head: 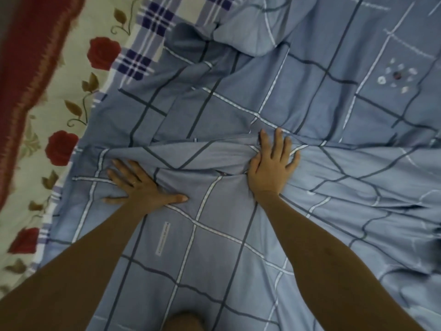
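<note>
Though soft, creased blue checked sheet (214, 240)

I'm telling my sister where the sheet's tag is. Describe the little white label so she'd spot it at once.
On the blue checked sheet, find the left hand pressed flat. The label lies just nearer the person than that hand's thumb, beside the forearm. It is a short white strip with tiny print, unlike the long grid lines around it.
</note>
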`<state>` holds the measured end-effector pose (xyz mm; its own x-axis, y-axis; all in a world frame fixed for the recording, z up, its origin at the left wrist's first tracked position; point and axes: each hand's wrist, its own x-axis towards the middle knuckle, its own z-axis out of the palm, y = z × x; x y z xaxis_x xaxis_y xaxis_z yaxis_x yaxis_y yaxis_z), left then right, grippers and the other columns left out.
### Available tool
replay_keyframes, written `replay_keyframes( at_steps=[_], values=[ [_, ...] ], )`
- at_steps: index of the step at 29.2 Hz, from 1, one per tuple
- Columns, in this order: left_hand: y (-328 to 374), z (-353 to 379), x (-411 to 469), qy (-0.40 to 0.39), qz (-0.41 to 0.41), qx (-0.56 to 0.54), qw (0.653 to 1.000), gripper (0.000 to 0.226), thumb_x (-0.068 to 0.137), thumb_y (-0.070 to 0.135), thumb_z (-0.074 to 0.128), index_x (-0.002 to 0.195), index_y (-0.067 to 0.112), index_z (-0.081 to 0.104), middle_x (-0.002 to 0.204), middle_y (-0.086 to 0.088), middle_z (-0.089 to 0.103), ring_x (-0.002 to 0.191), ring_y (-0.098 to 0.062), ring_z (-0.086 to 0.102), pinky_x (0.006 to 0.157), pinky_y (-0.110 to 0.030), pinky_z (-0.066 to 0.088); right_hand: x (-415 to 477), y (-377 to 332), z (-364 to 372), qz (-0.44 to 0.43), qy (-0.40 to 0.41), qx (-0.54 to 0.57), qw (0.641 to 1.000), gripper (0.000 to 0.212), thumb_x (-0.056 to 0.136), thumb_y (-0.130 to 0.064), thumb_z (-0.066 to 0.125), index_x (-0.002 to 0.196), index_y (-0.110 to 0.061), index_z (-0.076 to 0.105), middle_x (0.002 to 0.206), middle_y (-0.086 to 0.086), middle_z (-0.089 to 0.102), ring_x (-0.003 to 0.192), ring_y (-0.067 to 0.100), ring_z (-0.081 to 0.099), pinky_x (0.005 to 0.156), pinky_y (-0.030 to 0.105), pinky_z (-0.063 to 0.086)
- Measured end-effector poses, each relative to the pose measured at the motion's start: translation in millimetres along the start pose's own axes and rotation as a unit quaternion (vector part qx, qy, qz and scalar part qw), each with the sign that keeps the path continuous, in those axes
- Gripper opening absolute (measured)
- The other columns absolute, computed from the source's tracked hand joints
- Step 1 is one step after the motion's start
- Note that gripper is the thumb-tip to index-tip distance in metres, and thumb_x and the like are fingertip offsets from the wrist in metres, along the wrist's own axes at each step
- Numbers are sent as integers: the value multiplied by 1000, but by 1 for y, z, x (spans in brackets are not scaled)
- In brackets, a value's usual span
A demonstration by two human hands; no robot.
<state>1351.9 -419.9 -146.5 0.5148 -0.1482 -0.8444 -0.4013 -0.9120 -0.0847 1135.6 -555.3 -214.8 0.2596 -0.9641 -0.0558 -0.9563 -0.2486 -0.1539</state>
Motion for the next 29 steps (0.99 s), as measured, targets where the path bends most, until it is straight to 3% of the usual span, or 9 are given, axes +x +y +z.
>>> replay_keyframes(
  at_steps=[5,10,15,22,29],
  values=[
    [17,-12,4,-69,-104,28,992,167,27,83,70,108,12,-58,134,-13,-54,130,-33,-43,103,-72,-4,6,1,1,-8,-10,-5,1000,58,84,-30,38,142,-28,40,149,8,38,136,27,31,111,52,15],
    [25,-14,10,-75,-146,49,985,174,10,86,60,119,9,-52,137,-15,-51,131,-31,-41,105,-71,-3,10,1,2,-7,-25,-14,1000,58,85,-32,38,143,-28,37,150,8,37,137,26,27,112,51,13],
    [27,-7,7,-52,-131,56,988,175,11,80,61,131,8,-44,144,-13,-43,136,-29,-35,105,-71,-2,7,1,2,-8,-29,-19,999,59,84,-31,39,144,-27,36,149,9,37,137,27,26,112,51,14],
    [23,-6,8,-43,-119,62,990,175,19,82,69,128,9,-48,139,-12,-50,132,-29,-40,103,-71,-7,7,0,1,-11,-16,-13,1000,58,85,-32,38,144,-27,38,150,8,36,138,26,28,113,50,12],
    [6,4,3,18,-49,34,998,171,23,80,69,134,12,-42,142,-11,-46,134,-30,-38,104,-66,-12,3,1,3,-7,-12,9,1000,61,85,-33,42,145,-27,37,151,5,35,138,27,31,114,48,8]
  ],
)
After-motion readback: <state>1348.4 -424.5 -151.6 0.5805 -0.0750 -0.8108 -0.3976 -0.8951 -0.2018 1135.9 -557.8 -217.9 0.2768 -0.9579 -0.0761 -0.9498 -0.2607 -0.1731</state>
